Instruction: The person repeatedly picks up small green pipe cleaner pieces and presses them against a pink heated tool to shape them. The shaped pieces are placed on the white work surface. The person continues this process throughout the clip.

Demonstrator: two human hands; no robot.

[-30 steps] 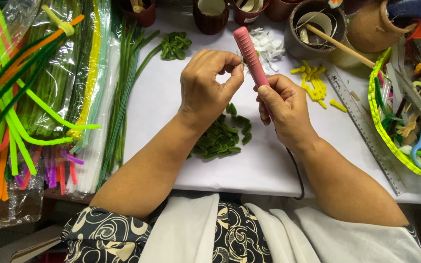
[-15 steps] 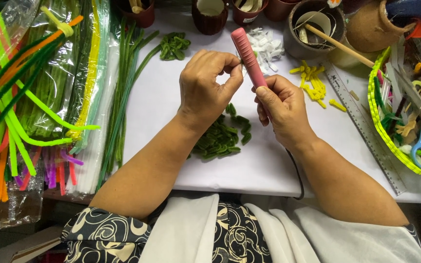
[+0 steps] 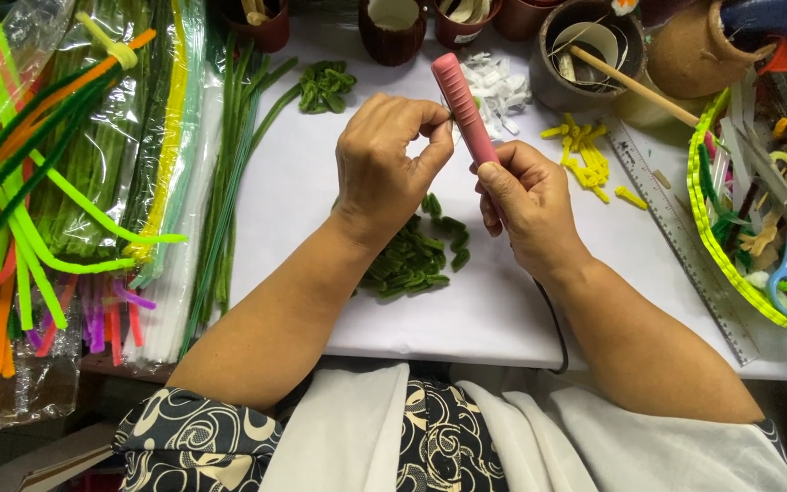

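The right hand is gripping a pink tool, the left hand pinching closed beside it, green pieces lying beneath

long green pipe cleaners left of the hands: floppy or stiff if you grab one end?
The green stems are long and thin, so one would likely droop. The bent neon ones nearby suggest they hold a bend. Probably very light; the fuzzy surface should grip, not slip.
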